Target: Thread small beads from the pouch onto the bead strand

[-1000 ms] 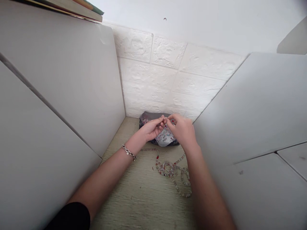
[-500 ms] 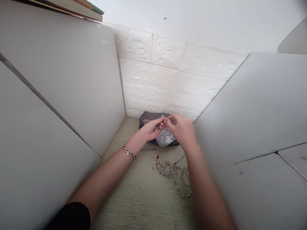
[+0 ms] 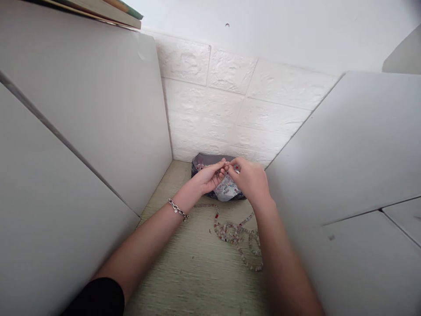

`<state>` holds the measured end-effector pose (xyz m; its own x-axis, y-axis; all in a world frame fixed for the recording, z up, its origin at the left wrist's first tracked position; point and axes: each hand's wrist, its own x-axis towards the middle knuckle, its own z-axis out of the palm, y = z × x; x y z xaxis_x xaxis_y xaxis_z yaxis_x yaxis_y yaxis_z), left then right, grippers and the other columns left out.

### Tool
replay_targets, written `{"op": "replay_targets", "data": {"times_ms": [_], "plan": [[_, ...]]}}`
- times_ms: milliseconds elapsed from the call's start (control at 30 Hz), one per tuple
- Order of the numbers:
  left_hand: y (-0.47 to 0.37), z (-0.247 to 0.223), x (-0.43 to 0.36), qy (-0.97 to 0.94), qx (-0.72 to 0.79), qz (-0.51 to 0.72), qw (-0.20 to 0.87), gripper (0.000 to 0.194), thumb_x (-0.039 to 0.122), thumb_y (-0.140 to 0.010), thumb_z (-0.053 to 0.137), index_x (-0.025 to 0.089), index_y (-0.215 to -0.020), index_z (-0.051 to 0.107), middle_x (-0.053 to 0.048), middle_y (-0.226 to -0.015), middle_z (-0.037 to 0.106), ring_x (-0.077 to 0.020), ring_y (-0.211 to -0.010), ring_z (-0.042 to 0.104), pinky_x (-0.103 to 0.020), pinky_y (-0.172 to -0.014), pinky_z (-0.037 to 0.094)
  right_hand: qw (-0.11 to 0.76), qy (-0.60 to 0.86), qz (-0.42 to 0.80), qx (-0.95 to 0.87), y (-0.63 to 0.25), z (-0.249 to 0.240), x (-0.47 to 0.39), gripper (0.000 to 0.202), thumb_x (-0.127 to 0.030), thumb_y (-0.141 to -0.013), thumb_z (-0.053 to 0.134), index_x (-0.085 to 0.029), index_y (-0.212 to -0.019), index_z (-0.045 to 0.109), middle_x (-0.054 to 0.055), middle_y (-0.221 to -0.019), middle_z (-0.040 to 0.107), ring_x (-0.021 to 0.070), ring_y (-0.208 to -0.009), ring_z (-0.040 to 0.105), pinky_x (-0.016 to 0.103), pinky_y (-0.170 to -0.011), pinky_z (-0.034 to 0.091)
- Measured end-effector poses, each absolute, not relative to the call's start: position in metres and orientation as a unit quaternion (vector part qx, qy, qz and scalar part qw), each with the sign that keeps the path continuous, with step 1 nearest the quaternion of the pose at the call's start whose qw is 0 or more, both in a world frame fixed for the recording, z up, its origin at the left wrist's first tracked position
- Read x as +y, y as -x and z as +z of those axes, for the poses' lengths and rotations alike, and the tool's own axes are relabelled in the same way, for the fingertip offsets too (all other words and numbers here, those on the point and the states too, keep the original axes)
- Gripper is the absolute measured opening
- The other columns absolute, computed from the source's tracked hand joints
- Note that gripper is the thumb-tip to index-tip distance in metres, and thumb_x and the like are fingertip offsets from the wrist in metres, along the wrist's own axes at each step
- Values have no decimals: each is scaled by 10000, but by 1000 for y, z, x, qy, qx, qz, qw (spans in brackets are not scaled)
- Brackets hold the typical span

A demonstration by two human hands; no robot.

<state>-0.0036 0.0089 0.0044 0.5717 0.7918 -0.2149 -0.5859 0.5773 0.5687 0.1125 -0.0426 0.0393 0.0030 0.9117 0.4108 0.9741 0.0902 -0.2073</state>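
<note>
Over a dark-sided pouch [image 3: 219, 159] of loose small beads [image 3: 226, 188], my two hands meet at their fingertips. My left hand [image 3: 212, 177], with a chain bracelet on its wrist, has thumb and fingers pinched together. Facing it from the right, my right hand [image 3: 250, 177] also pinches with thumb and forefinger. Whatever lies between the fingertips is too small to make out. In front of the pouch, a long string of beads [image 3: 230, 232], pale with some red ones, lies in loops, partly hidden behind my right forearm.
The pale greenish wooden surface [image 3: 184, 267] carries the pouch and beads. White panels [image 3: 108, 109] rise on the left and grey-white panels [image 3: 355, 149] on the right. A white brick-pattern wall [image 3: 210, 105] closes the back. Books [image 3: 108, 13] lie atop the left panel.
Both hands stay pinched above the pouch in nearly the same place. The looped string of beads has not visibly moved.
</note>
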Motion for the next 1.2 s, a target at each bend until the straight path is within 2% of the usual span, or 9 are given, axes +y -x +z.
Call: {"op": "replay_targets", "data": {"times_ms": [333,733,1200], "plan": [[2,-1,11,-266,237,413,839,144,118,-788,505,78,-679,590,2,-579,551,-7,-478,474,-106,-474,404,211,680,-80,-698,-110,41,-43,258,-371,-812,396,-217,-809,603,45,-730,642,169,-645,554,254,-504,242],[3,3,9,-242,215,412,851,175,121,-817,460,73,-696,576,0,-583,542,-2,-469,463,-96,-463,398,222,679,-84,-695,-110,42,-44,234,-355,-799,409,-219,-828,598,26,-754,647,146,-631,544,242,-512,263],[3,0,10,-235,208,408,857,187,124,-820,456,70,-689,577,-5,-588,541,0,-469,452,-92,-454,391,193,680,-118,-697,-108,40,-45,242,-365,-814,396,-212,-815,583,29,-736,643,157,-653,560,242,-509,254]]}}
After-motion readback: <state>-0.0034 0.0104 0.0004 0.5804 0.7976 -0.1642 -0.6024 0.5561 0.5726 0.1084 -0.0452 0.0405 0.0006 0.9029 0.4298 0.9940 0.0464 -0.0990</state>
